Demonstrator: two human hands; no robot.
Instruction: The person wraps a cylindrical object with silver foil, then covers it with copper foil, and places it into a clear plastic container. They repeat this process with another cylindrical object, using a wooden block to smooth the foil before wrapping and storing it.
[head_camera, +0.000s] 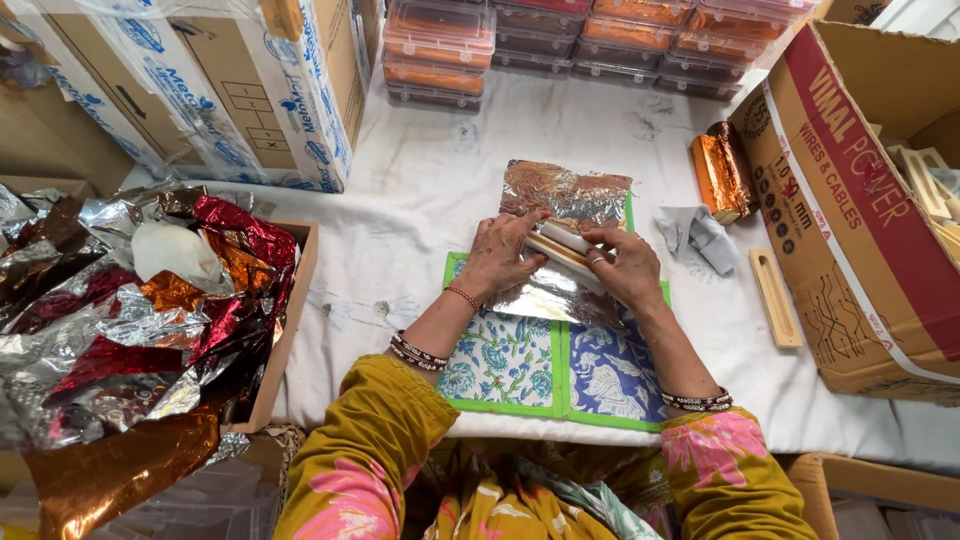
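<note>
Wooden strip (562, 244) gripped by left hand (497, 258) and right hand (627, 266), pressed onto silver foil sheet (563, 240), laid over patterned cloth mat (550, 365).

Pale wooden strip (562, 243) lying flat on crinkled silver foil sheet (560, 240).

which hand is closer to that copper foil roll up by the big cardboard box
Right. The right hand is at the wooden piece on the silver foil sheet, on the side toward the copper foil roll. The left hand grips the same piece from the far side, farther off.
</note>
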